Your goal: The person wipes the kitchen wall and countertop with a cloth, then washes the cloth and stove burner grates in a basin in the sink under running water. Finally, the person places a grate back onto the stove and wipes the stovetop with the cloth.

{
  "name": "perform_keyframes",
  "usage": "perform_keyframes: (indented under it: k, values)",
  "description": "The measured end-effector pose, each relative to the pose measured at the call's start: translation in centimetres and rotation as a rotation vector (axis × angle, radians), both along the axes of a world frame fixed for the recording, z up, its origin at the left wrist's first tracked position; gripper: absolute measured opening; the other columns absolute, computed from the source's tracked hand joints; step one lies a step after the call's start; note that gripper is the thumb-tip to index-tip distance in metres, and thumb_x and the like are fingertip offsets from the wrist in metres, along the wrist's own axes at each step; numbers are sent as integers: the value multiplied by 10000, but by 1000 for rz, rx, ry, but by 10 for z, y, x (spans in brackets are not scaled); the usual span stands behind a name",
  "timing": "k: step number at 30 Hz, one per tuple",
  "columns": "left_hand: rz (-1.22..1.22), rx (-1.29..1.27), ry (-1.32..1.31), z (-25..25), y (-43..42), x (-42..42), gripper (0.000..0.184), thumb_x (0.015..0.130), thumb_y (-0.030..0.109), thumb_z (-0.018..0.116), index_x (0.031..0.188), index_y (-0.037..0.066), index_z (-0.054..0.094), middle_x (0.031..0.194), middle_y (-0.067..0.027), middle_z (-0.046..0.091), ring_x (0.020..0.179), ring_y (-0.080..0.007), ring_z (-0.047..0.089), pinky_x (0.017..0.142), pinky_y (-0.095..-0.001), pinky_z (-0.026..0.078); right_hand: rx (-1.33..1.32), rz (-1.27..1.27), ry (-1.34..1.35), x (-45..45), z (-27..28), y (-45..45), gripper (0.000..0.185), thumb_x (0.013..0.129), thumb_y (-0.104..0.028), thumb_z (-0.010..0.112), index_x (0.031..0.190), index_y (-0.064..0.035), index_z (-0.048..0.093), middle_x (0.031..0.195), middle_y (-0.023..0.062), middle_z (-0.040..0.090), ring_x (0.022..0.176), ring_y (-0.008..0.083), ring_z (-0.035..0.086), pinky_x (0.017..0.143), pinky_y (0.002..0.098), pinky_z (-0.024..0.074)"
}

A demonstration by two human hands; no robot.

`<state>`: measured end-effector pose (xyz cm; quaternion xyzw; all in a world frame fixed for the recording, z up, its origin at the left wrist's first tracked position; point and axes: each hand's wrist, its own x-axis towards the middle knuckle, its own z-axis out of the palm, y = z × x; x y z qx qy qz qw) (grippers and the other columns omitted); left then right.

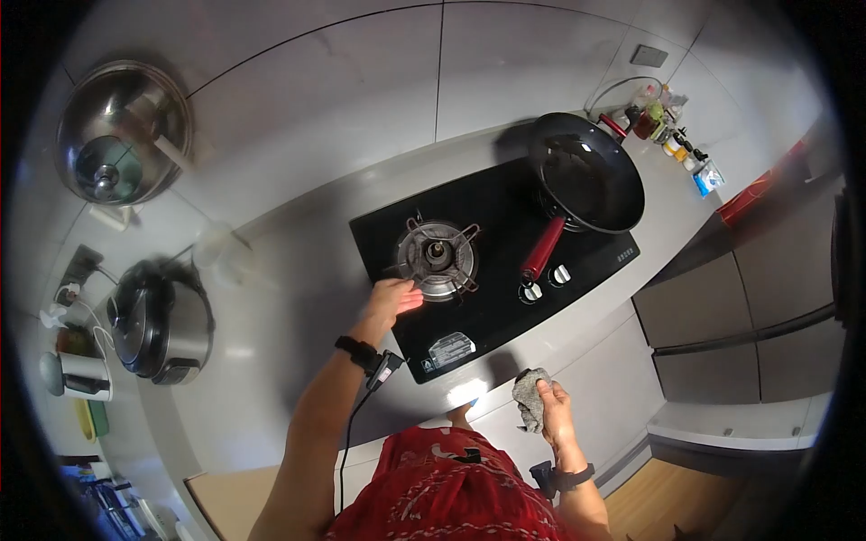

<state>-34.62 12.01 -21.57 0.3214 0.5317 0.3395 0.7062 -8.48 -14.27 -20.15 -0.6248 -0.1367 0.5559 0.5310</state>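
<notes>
My left hand is at the front left edge of the gas burner, beside its metal pan support. Its fingers point right and look slightly apart, with nothing visible between them; whether they touch the support I cannot tell. In my right hand is a crumpled grey cloth, held in front of the counter edge. The burner sits on the left side of a black glass gas stove. A dark wok with a red handle rests over the right burner.
Two control knobs are at the stove's front. A rice cooker stands on the left of the counter. A large metal lid hangs on the wall. Several seasoning bottles line the back right corner. A black cable runs from my left wrist.
</notes>
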Motion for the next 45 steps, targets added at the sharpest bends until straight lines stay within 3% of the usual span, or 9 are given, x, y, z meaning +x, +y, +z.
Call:
perform_keyframes:
  k: [5, 8, 21, 27, 32, 35, 45]
  values:
    - [-42, -20, 56, -2, 16, -5, 359, 814, 153, 606, 1008, -124, 486, 951, -275, 577, 846, -331, 622, 777, -383, 533, -24, 4, 11, 3, 3, 5, 303, 876, -284, 552, 954, 8, 530, 775, 97, 611, 579, 161, 590, 478, 270, 486]
    - [-65, -20, 85, 2, 25, -8, 368, 805, 157, 615, 1001, -127, 488, 951, -276, 579, 837, -337, 623, 769, -380, 536, -60, 18, 32, -1, 8, 8, 241, 896, -213, 525, 965, 16, 555, 829, 77, 621, 658, 131, 582, 564, 257, 488]
    - [-222, -95, 146, -8, 65, -19, 324, 815, 152, 593, 967, -123, 514, 956, -260, 591, 829, -312, 634, 749, -372, 549, -53, 4, 23, -11, 6, 6, 303, 884, -276, 543, 961, 16, 530, 805, 93, 612, 611, 148, 586, 507, 255, 483]
    - [-136, -57, 104, 2, 50, -16, 410, 796, 199, 628, 973, -146, 497, 972, -270, 578, 856, -312, 625, 788, -363, 537, -46, 11, 41, -17, 9, 6, 293, 898, -229, 516, 1022, 36, 522, 839, 86, 615, 632, 131, 576, 538, 251, 483]
    - [21, -40, -18, -4, 42, -15, 357, 809, 139, 622, 962, -146, 470, 944, -278, 571, 847, -337, 618, 775, -388, 539, -32, 1, -44, -19, -9, 3, 277, 903, -223, 509, 1015, 30, 519, 826, 82, 613, 620, 121, 570, 529, 245, 471]
    - [26, -34, -39, 9, 30, -16, 346, 812, 138, 618, 958, -141, 475, 935, -272, 573, 842, -329, 620, 773, -385, 539, -3, 25, 43, -24, 4, 6, 259, 904, -223, 508, 986, 22, 520, 805, 75, 611, 602, 114, 563, 512, 241, 467]
    - [2, 58, 121, -3, 31, -16, 327, 837, 151, 572, 982, -131, 493, 928, -238, 591, 828, -297, 625, 748, -376, 542, -21, 35, 40, -34, 7, 9, 234, 902, -227, 518, 926, 5, 536, 768, 63, 607, 585, 107, 553, 496, 241, 465]
